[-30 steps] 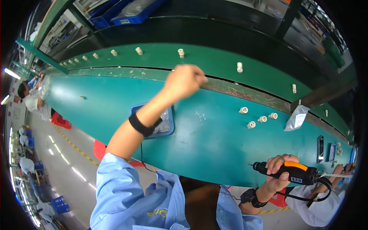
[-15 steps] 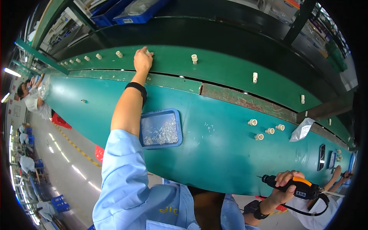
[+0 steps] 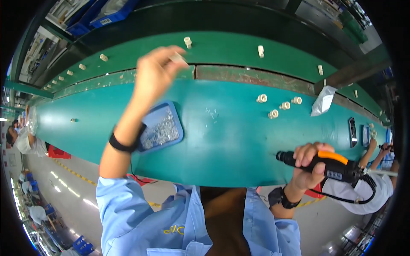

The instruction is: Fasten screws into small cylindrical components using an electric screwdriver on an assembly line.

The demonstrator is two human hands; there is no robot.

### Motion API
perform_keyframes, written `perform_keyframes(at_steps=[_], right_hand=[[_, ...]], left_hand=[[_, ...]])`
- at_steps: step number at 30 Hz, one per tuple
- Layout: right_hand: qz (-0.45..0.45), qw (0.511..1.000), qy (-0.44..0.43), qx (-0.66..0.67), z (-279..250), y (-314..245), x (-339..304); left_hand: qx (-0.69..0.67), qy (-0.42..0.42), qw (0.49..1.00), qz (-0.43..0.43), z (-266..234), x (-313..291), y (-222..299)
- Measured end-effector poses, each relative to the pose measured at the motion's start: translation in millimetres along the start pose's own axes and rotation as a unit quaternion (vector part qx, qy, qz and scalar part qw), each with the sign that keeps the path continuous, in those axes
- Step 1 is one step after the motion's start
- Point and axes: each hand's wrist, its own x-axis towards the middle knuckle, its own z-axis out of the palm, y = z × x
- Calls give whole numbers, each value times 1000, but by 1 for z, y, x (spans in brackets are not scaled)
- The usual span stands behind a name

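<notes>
A pale printed sticker (image 3: 334, 175) marks the side of the black-and-orange electric screwdriver (image 3: 339, 164); the right hand (image 3: 307, 165) has its fingers wrapped around that tool above the table's near edge. Yellow lettering (image 3: 174, 229) on the blue jacket (image 3: 136, 222) is partly lost in a fold. The left hand (image 3: 156, 74), over the back of the table, pinches 1 white cylindrical fitting (image 3: 177, 59), blurred and partly covered by the fingers. The left forearm and wristband hide part of the blue tray (image 3: 180, 128), which holds a heap of small shiny slivers, too fine to identify. 4 white fittings (image 3: 285, 106) stand near a labelled plastic bag (image 3: 323, 101). A blue bin (image 3: 113, 18), cut off above, holds clear plastic.
</notes>
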Motion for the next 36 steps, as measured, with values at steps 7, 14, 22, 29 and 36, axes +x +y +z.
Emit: perform_keyframes(at_steps=[7,14,22,29,36], right_hand=[[-12,999,-43,27,17,4,10],[-16,998,-44,36,16,0,13],[-21,998,-44,40,21,0,13],[-17,998,-46,36,22,2,12],[-7,998,-50,32,14,2,15]], left_hand=[[-113,-126,985,17,80,-134,109],[-56,-175,983,-16,115,-142,102],[-102,-167,981,15,123,-148,91],[-94,-194,976,13,120,-147,88],[-72,-144,987,14,116,-149,91]])
